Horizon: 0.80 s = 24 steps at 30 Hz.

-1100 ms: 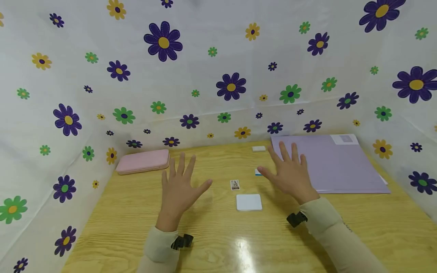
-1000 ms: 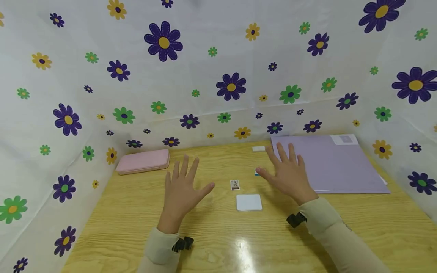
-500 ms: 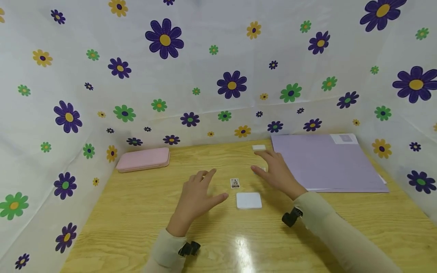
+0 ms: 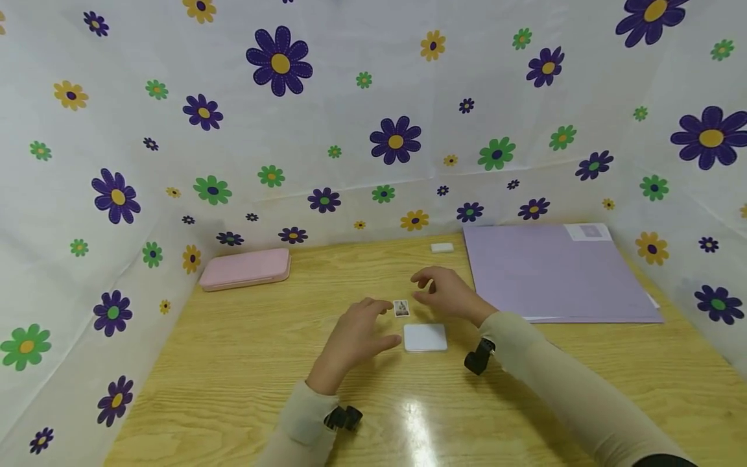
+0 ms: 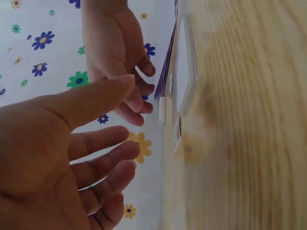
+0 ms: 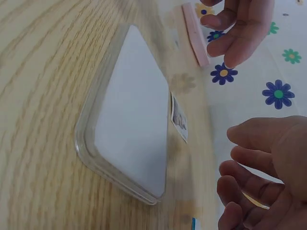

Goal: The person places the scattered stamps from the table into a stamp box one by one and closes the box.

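Note:
My left hand point(image 4: 355, 337) hovers with bent fingers over the table, left of a small stamp-like picture point(image 4: 401, 308). Its index fingertip comes close to the picture; the thumb points toward a flat white rectangular case point(image 4: 425, 338) with a clear rim. Beyond the case, my right hand point(image 4: 448, 293) hangs with loosely curled fingers to the right of the picture. Neither hand grips anything. In the right wrist view the white case point(image 6: 136, 115) lies flat, the picture point(image 6: 179, 117) just past its edge. A small blue-edged piece point(image 6: 194, 224) shows under the right hand.
A pink case point(image 4: 245, 269) lies at the back left, and a small white block point(image 4: 441, 248) near the back edge. A large purple folder point(image 4: 560, 272) covers the back right. Flower-printed cloth point(image 4: 350, 117) encloses the wooden table point(image 4: 233, 363).
Both hands have come inward from spread positions toward the small picture, their fingers bending. The right hand now covers the small blue-edged piece in the head view. The things on the table stay put.

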{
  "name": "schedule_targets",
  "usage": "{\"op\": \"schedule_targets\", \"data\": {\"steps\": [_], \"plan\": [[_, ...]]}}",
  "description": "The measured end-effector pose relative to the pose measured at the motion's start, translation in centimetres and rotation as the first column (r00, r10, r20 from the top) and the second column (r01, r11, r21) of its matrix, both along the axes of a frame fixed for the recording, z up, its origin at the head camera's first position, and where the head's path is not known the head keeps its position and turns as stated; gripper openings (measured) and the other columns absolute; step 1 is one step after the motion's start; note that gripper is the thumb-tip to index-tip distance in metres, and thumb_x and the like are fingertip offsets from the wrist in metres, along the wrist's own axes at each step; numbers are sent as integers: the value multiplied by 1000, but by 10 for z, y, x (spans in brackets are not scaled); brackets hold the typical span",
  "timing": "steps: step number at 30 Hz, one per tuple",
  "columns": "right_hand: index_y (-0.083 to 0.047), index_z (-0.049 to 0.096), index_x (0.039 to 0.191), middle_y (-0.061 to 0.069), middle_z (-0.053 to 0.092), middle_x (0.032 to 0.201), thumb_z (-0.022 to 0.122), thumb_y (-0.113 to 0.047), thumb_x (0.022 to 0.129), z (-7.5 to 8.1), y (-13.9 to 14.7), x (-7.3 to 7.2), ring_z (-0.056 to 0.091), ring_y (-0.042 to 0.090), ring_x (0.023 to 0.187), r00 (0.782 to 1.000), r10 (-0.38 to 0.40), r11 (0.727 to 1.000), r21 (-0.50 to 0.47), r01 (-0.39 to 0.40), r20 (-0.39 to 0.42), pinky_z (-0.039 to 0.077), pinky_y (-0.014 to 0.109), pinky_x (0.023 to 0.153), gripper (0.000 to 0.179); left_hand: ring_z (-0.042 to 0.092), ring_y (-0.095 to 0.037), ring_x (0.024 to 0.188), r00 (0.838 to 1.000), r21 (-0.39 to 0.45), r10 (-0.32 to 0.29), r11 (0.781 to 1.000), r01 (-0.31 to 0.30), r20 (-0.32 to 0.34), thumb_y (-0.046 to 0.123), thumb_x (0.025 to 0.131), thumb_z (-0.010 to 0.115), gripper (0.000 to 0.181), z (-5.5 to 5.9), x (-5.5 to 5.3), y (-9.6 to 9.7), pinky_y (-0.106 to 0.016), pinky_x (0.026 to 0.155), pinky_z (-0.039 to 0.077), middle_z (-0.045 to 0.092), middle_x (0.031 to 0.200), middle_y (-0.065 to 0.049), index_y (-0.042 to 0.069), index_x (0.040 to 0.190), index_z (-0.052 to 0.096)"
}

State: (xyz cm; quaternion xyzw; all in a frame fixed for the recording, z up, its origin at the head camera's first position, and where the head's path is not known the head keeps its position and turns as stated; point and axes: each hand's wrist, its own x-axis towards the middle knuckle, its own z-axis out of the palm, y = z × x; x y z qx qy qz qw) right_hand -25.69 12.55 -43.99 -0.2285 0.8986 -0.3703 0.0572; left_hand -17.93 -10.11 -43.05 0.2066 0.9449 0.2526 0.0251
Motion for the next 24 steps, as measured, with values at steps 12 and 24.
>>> {"op": "schedule_targets", "data": {"steps": [12,24], "plan": [[-4,71,107,-1,66,91,69,-12,93,-8,-16,-12,61,14,84,994,57,997,52,-62,92,52,35,77,16,61,-22,101,991,-29,-78,996,81,105,29,79,85,59,-9,-7,22,-36,86,51,64,113,-7,7,130,63],[-9,72,95,-1,62,83,75,-12,88,-14,-27,-16,55,15,77,993,11,994,110,-24,116,48,31,71,9,61,-19,96,990,-63,-73,995,81,117,27,76,88,57,-17,-10,25,-35,85,50,63,108,-3,7,124,66]]}}
